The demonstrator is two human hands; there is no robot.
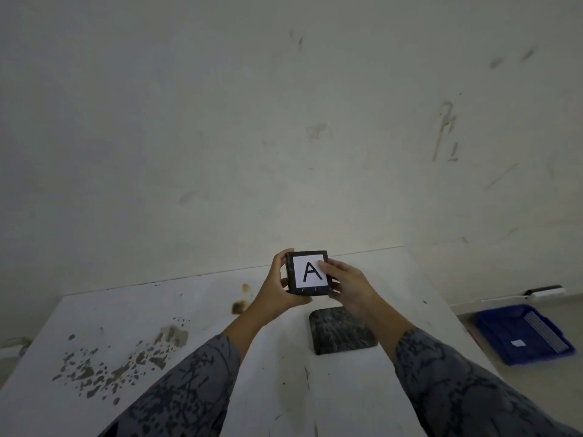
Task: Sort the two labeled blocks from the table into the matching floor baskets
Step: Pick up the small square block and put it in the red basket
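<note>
Below the grip, a white stained surface [220,357]; well off to the right on the floor, a blue basket [523,334] with a small white label inside. Just beneath and toward the body from the grip, a second dark block [342,329] lying flat, no label visible. Lifted clear of it, dark block [307,272] with white "A" label facing up, clasped between left hand [277,288] and right hand [347,283], each closed on a side.
</note>
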